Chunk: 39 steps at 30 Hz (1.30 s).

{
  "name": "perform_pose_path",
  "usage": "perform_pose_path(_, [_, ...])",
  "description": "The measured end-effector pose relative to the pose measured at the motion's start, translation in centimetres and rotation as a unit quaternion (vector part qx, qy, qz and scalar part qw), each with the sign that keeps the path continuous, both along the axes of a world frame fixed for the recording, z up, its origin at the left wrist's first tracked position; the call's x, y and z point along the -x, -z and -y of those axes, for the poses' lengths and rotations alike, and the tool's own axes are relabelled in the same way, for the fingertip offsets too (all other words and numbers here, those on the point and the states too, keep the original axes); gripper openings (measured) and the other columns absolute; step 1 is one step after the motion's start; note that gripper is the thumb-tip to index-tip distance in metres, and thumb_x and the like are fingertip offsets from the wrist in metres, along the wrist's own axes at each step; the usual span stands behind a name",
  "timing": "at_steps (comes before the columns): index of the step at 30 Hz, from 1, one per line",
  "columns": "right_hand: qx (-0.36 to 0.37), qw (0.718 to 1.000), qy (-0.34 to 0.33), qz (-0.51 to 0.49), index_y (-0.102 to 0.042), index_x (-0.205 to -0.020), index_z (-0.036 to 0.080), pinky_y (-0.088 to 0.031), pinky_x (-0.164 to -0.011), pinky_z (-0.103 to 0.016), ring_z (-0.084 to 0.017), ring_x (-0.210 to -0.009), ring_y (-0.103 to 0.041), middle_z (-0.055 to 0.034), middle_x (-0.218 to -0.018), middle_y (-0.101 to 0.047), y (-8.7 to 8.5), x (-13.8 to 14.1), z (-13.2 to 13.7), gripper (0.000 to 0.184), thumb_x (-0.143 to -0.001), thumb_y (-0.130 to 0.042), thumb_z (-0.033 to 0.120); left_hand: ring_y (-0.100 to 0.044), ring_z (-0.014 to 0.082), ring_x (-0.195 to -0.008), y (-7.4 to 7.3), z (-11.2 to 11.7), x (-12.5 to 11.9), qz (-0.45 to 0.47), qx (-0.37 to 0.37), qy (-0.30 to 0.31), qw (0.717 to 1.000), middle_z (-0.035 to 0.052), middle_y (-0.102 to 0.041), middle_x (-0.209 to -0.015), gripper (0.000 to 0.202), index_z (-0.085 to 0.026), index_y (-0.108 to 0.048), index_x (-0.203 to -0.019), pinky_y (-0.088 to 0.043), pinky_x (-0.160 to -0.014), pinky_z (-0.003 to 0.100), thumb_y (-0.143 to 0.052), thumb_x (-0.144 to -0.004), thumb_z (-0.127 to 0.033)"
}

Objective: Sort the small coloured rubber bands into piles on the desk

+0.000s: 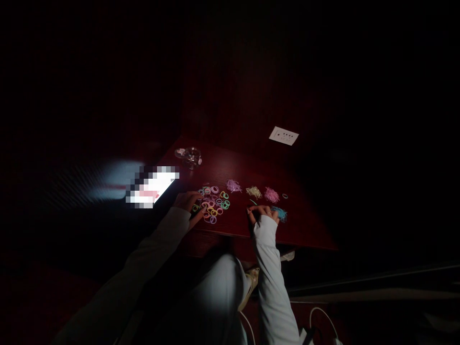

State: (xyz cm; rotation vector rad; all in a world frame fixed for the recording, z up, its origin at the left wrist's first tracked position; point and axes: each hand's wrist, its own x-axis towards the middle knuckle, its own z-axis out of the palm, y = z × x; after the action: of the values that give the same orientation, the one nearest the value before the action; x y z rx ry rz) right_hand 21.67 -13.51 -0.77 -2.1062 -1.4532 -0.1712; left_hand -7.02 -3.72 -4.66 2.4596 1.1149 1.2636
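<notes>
Small multicoloured elastic hair ties (212, 205) lie in a loose pile on the dark red table (230, 225). My left hand (189, 203) rests at the pile's left edge, thumb and fingers apart around that side. To the right, my right hand (263, 213) is closed in a pinch low over the table; whatever is between its fingertips is too small to make out. A thin green strip (253, 202) shows just beyond those fingers. Beside this hand sits a blue heap of small bands (281, 214), partly hidden by it.
Behind lie purple (234, 186), pale yellow (254, 192) and pink heaps (271, 194), with a single ring (285, 196) farther right. A clear glass container (194, 156) stands at the back left, near a bright blurred screen (154, 188). A socket plate (283, 135) is on the wall.
</notes>
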Motion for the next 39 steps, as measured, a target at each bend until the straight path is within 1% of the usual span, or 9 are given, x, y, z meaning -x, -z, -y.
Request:
perform_pose_path(3, [0.000,1.000,-0.023,-0.011,-0.078,-0.092,0.025,-0.025,-0.082,-0.035,-0.027,-0.098,-0.046,-0.0082,-0.104,-0.072,0.0,0.4,-0.5,0.022,-0.097,-0.063,0.041,-0.062,0.0272,-0.113,0.2,-0.3,0.0,0.000,-0.004,0.005,1.000,0.0082,-0.068,-0.125,0.029,-0.024,-0.063,-0.121,-0.050,-0.103,0.045,-0.064,-0.093,-0.032])
perform_pose_path(7, [-0.012,0.994,-0.106,-0.003,-0.077,-0.095,0.026,-0.027,-0.082,-0.035,-0.026,-0.100,-0.050,-0.0063,-0.105,-0.074,0.1,3.0,-1.4,0.022,-0.100,-0.061,0.040,-0.063,0.0277,-0.113,0.5,-0.7,0.0,0.003,-0.002,0.001,1.000,0.0084,-0.069,-0.123,0.029,-0.024,-0.064,-0.118,-0.049,-0.104,0.046,-0.066,-0.091,-0.033])
perform_pose_path(13, [-0.013,0.975,-0.222,-0.021,-0.079,-0.100,0.030,-0.030,-0.086,-0.035,-0.024,-0.100,-0.054,-0.0028,-0.104,-0.076,0.1,7.3,-1.8,0.023,-0.102,-0.058,0.039,-0.061,0.0281,-0.116,-0.5,0.3,-0.4,0.006,0.016,-0.017,1.000,0.0098,-0.068,-0.126,0.028,-0.023,-0.064,-0.119,-0.049,-0.106,0.047,-0.062,-0.092,-0.030])
perform_pose_path(17, [-0.022,0.975,-0.208,-0.069,-0.080,-0.101,0.030,-0.031,-0.087,-0.036,-0.024,-0.098,-0.054,-0.0022,-0.101,-0.077,-0.7,7.1,-1.8,0.024,-0.102,-0.058,0.038,-0.061,0.0283,-0.118,-1.5,1.7,-0.9,0.002,0.023,-0.029,0.999,0.0094,-0.067,-0.129,0.034,-0.024,-0.064,-0.121,-0.048,-0.107,0.047,-0.066,-0.090,-0.035])
perform_pose_path(21, [-0.009,0.980,-0.179,-0.086,-0.080,-0.104,0.028,-0.031,-0.089,-0.036,-0.025,-0.099,-0.053,-0.0041,-0.101,-0.076,-2.0,6.7,-3.3,0.024,-0.100,-0.059,0.039,-0.050,0.0342,-0.139,-1.9,2.4,-1.0,-0.062,0.009,0.023,0.998,0.0111,-0.053,-0.154,0.072,-0.025,-0.058,-0.138,-0.039,-0.120,0.050,-0.077,-0.076,-0.057])
perform_pose_path(24, [0.022,0.977,-0.198,-0.070,-0.079,-0.111,0.029,-0.031,-0.091,-0.038,-0.027,-0.105,-0.052,-0.0058,-0.112,-0.074,-2.8,7.0,-4.8,0.025,-0.098,-0.061,0.042,-0.040,0.0385,-0.150,-1.7,2.1,-1.0,-0.074,0.000,0.019,0.997,0.0147,-0.048,-0.159,0.088,-0.022,-0.055,-0.142,-0.033,-0.125,0.053,-0.081,-0.068,-0.063])
perform_pose_path(29, [0.067,0.964,-0.256,-0.030,-0.078,-0.116,0.031,-0.031,-0.095,-0.040,-0.029,-0.112,-0.049,-0.0075,-0.117,-0.071,-3.4,7.6,-7.0,0.027,-0.095,-0.065,0.041,-0.038,0.0390,-0.152,-1.6,1.6,-1.2,-0.079,0.016,-0.018,0.997,0.0154,-0.052,-0.156,0.078,-0.021,-0.055,-0.141,-0.028,-0.126,0.060,-0.079,-0.074,-0.053])
perform_pose_path(34, [0.107,0.956,-0.272,-0.022,-0.080,-0.113,0.030,-0.032,-0.095,-0.041,-0.028,-0.109,-0.049,-0.0078,-0.113,-0.070,-3.6,7.4,-8.2,0.026,-0.090,-0.072,0.037,-0.042,0.0377,-0.150,-1.7,1.1,-1.3,-0.069,0.034,-0.052,0.996,0.0152,-0.054,-0.154,0.067,-0.023,-0.056,-0.139,-0.028,-0.126,0.061,-0.077,-0.079,-0.044])
perform_pose_path(39, [0.129,0.955,-0.266,0.006,-0.081,-0.112,0.028,-0.033,-0.093,-0.040,-0.028,-0.108,-0.050,-0.0080,-0.111,-0.070,-4.0,7.9,-9.0,0.025,-0.088,-0.074,0.036,-0.045,0.0374,-0.148,-1.4,-0.1,-1.5,-0.071,0.042,-0.070,0.994,0.0166,-0.055,-0.153,0.067,-0.021,-0.056,-0.137,-0.028,-0.126,0.060,-0.077,-0.079,-0.046])
